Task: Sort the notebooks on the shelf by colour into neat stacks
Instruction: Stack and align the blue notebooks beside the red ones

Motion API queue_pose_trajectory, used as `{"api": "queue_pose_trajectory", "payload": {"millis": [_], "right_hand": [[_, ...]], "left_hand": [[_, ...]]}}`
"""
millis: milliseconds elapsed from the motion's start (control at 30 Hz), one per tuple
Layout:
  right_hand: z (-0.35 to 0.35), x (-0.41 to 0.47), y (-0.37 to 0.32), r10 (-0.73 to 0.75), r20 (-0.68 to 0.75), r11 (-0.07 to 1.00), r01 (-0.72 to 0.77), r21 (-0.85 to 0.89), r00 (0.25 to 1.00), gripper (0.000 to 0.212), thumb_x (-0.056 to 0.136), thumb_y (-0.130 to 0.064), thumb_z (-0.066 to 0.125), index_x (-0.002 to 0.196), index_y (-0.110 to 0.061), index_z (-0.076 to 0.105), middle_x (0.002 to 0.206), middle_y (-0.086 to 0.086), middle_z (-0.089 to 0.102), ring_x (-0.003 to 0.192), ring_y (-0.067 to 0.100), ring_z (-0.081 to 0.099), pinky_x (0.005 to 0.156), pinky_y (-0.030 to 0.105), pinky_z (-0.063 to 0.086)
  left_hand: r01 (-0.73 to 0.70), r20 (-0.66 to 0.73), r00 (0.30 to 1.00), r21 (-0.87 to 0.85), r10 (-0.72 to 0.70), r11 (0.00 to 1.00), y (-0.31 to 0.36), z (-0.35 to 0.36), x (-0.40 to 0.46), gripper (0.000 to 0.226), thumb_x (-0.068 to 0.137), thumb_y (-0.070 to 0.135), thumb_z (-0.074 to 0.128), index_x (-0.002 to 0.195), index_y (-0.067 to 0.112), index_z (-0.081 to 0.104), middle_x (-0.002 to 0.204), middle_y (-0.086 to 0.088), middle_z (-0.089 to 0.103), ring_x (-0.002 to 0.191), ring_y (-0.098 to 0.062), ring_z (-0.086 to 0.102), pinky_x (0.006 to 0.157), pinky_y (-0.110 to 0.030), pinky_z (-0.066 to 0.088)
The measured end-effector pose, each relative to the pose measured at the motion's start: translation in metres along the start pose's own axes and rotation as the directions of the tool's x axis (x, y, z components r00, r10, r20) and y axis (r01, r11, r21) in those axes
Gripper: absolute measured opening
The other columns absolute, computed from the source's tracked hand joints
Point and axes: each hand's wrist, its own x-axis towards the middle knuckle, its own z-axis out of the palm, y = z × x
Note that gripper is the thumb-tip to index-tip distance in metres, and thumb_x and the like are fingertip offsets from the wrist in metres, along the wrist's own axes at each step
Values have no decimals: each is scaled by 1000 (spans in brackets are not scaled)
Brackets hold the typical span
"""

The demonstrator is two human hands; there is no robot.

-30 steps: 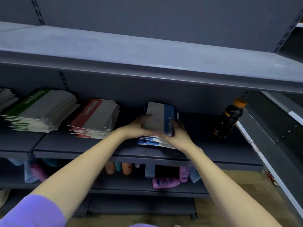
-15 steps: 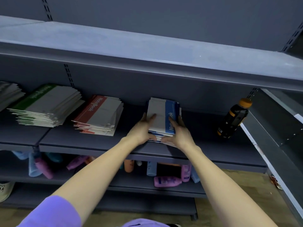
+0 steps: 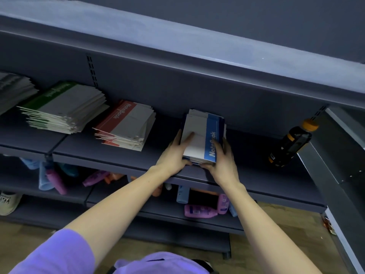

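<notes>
A stack of blue notebooks [image 3: 205, 131] lies on the dark middle shelf [image 3: 138, 161], right of centre. My left hand [image 3: 173, 153] holds its left side, thumb on the top cover. My right hand [image 3: 223, 161] holds its right side and front corner, fingers along the blue spine band. To the left sit a red notebook stack [image 3: 126, 125] and a green notebook stack [image 3: 65, 107], both fanned and uneven. A grey notebook stack [image 3: 13, 89] lies at the far left edge, partly cut off.
A dark bottle with an orange cap [image 3: 292, 143] stands at the shelf's right end. The upper shelf [image 3: 177, 44] overhangs closely. Below, the lower shelf [image 3: 207, 218] holds several pink, blue and orange bottles. A shoe [image 3: 7, 202] sits at the lower left.
Both hands have pushed the blue stack further back and squared it; its loose lower notebooks now sit under the top cover. The view has shifted, moving everything rightward.
</notes>
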Motion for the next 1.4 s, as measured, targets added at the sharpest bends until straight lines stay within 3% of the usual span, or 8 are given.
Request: {"api": "queue_pose_trajectory", "payload": {"millis": [300, 467, 733, 900, 1067, 1167, 1333, 1400], "right_hand": [[-7, 11, 2, 32, 47, 994, -27, -102, 998, 96, 76, -44, 83, 154, -41, 28, 166, 1, 17, 140, 30, 44, 94, 43, 55], [-18, 8, 3, 50, 34, 983, -55, 177, 998, 102, 69, -30, 90, 154, -25, 32, 157, 4, 34, 140, 24, 40, 104, 27, 40], [-9, -16, 4, 36, -61, 970, -21, 243, 997, 95, 74, -46, 84, 151, -23, 34, 148, 5, 43, 133, 22, 42, 102, 36, 45], [-5, -16, 0, 8, -110, 961, 23, 274, 994, 62, 93, -38, 67, 148, -20, 45, 154, 8, 39, 141, 26, 39, 110, 48, 43], [-5, -16, 3, 24, -19, 966, -18, 259, 1000, 80, 84, -69, 57, 152, -31, 37, 162, 0, 27, 148, 18, 26, 119, 40, 31], [-3, -13, 9, 27, -62, 951, -7, 308, 998, 66, 92, -56, 57, 151, -31, 41, 158, 2, 33, 145, 21, 32, 114, 46, 39], [-3, -2, 6, 76, -91, 948, -43, 317, 993, 59, 95, -36, 66, 149, -24, 46, 156, 6, 33, 122, 13, 53, 100, 24, 45], [-4, 3, 6, 83, -93, 950, -50, 310, 992, 58, 95, -32, 65, 149, -21, 46, 154, 7, 34, 115, 15, 58, 99, 25, 46]], "left_hand": [[75, -30, 997, -87, -77, 993, 6, -2, 9, 112, 72, 9, 86, 155, 45, 19, 167, 3, 4, 147, -27, 30, 108, -34, 44], [31, -13, 999, -110, -33, 993, 4, -11, 4, 109, 78, 19, 84, 157, 42, 12, 167, -2, 2, 151, -27, 20, 116, -35, 33], [-32, -73, 997, 61, 36, 998, 13, -7, -9, 96, 82, 44, 76, 157, 38, 16, 165, -7, 10, 147, -35, 22, 105, -49, 46], [-50, -162, 986, -114, 31, 992, 3, -2, -10, 76, 91, 48, 65, 155, 26, 31, 164, -9, 20, 149, -30, 23, 109, -50, 42], [-38, -126, 992, -34, 34, 999, 7, 2, -9, 77, 91, 55, 59, 156, 28, 28, 165, -9, 16, 149, -30, 21, 112, -47, 39], [-51, -180, 983, -22, 46, 998, 5, 9, -8, 70, 94, 51, 57, 155, 27, 32, 164, -10, 20, 147, -33, 26, 106, -51, 44], [9, -208, 978, -80, -25, 997, 9, 11, 12, 69, 90, 44, 68, 151, 30, 41, 161, -8, 30, 139, -36, 40, 108, -49, 41], [49, -197, 979, -54, -59, 997, 14, 10, 20, 68, 89, 45, 68, 151, 34, 40, 161, -5, 30, 137, -36, 42, 110, -46, 37]]}}
